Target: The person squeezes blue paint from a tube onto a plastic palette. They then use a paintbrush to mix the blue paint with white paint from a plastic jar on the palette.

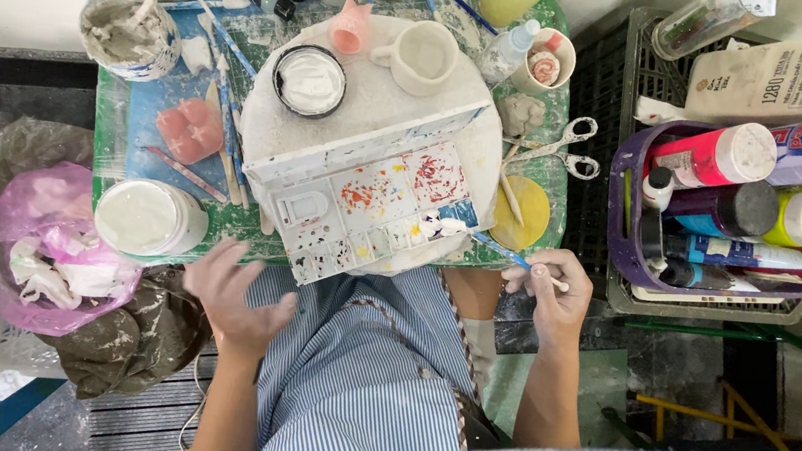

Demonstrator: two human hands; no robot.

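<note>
Paintbrush (504,252) pinched in right hand (554,298) beside palette (374,197); left hand (231,302) spread, holding nothing, near jar (148,219).

Craft clutter around a green tray (101,136)

On the tray, a clay mug (424,55) sits at 12 o'clock, a black-rimmed dish of white paint (309,80) just beside it at 11, and a tub of grey slip (128,33) further out at 10. A white jar (149,218) stands at 8 o'clock, scissors (565,147) at 2. A purple basket (620,243) of paint bottles lies at 3 o'clock, and a pink plastic bag (36,204) at 9.
</note>
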